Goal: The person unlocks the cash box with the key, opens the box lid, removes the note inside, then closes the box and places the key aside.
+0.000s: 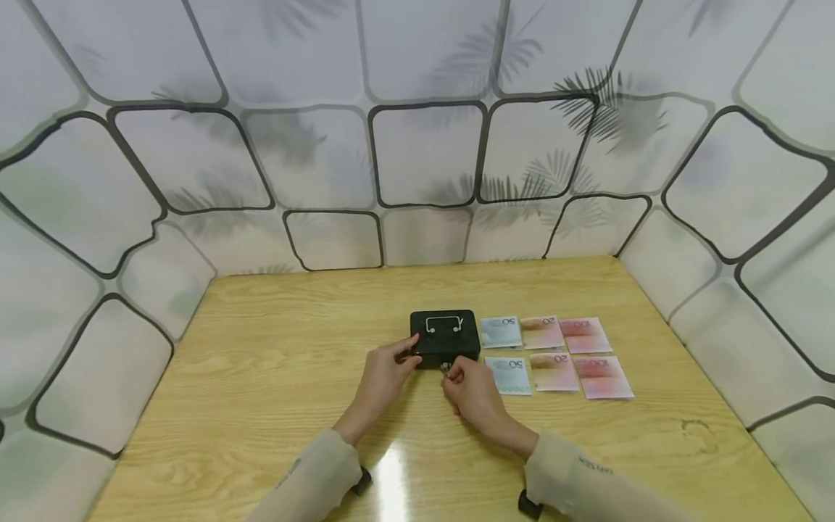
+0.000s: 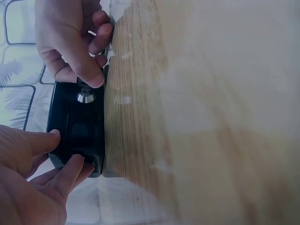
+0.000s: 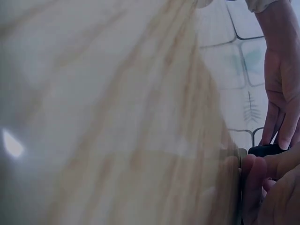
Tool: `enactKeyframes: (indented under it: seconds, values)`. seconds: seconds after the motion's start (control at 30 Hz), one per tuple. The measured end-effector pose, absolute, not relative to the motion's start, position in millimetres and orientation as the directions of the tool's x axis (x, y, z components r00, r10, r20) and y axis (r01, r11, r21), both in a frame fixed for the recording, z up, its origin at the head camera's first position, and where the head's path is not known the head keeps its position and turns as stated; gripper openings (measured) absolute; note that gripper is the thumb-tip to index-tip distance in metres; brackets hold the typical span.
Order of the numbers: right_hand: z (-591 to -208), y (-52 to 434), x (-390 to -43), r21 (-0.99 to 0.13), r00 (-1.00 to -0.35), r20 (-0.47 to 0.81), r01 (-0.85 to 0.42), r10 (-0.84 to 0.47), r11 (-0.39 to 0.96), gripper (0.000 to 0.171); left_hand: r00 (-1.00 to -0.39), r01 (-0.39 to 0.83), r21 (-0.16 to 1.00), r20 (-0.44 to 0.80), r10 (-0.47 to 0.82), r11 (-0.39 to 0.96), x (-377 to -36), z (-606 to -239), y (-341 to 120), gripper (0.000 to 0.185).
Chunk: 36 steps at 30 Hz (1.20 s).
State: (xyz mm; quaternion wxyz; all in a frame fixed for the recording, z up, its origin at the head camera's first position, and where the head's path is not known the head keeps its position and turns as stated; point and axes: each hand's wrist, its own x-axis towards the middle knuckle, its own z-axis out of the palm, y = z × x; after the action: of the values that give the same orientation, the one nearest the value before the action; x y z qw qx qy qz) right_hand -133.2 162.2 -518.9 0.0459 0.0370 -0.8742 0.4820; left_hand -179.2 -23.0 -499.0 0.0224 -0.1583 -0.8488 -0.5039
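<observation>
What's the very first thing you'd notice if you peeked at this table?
A small black cash box in the middle of the wooden table. The left hand holds its left corner while the right hand pinches a key at its front lock. To its right, six banknotes lie in two neat rows.

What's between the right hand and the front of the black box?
A small silver key in the lock on the black box's front; the right hand pinches it, clearest in the left wrist view.
</observation>
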Motion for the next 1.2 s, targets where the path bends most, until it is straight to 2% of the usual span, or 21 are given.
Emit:
enactKeyframes:
  seconds: [0.17, 0.43, 0.93, 1.2]
  values:
    - [-521.4, 163.6, -134.1, -0.746, -0.975, 0.219, -0.192, -0.037, 0.637, 0.024, -0.944, 0.309, 0.843, 0.216, 0.250, 0.440, -178.9, -499.6, -22.6, 0.042]
    - [-518.9, 164.8, -137.3, -0.645, -0.962, 0.258, -0.244, -0.095, 0.724, 0.026, -0.949, 0.294, 0.846, 0.200, 0.245, 0.445, -179.5, -500.2, -22.2, 0.043]
    - [-515.7, 167.4, -137.9, -0.646, -0.957, 0.255, -0.276, -0.139, 0.711, 0.025, -0.939, 0.337, 0.798, 0.248, 0.238, 0.500, -175.8, -499.5, -16.2, 0.042]
    - [-515.4, 169.1, -138.9, -0.642, -0.959, 0.242, -0.273, -0.149, 0.716, 0.025, -0.944, 0.315, 0.787, 0.200, 0.263, 0.530, -174.9, -496.5, -16.4, 0.041]
